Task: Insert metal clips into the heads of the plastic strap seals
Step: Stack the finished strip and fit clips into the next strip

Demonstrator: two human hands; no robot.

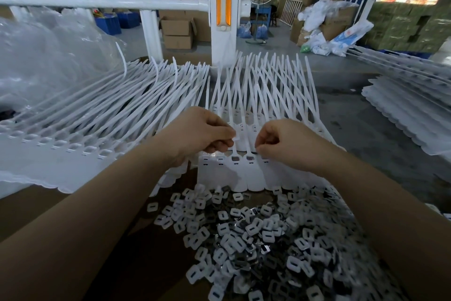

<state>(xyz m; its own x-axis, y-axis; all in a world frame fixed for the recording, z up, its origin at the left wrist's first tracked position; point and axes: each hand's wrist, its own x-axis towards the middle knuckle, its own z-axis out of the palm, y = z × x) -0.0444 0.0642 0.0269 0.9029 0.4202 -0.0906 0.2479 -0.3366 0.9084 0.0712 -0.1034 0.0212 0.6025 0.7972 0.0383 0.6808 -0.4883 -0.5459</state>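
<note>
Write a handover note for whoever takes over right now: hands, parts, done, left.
Left hand: pinching a small white piece over the strap heads.
Right hand: fingers curled at the row; can't tell if it holds a clip.
Strap row lies in front, clip pile nearer you.
Done: some heads look filled.
Left: two heads show open sockets; more straps lie to the left.

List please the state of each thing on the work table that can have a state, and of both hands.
left hand: curled, pinching a small white piece over the seal heads
right hand: curled, fingertips pinched at a seal head; what they hold is hidden
strap seals: lying flat in a joined row, two heads showing open sockets
clips: loose in a pile
cardboard box: flaps open
</note>
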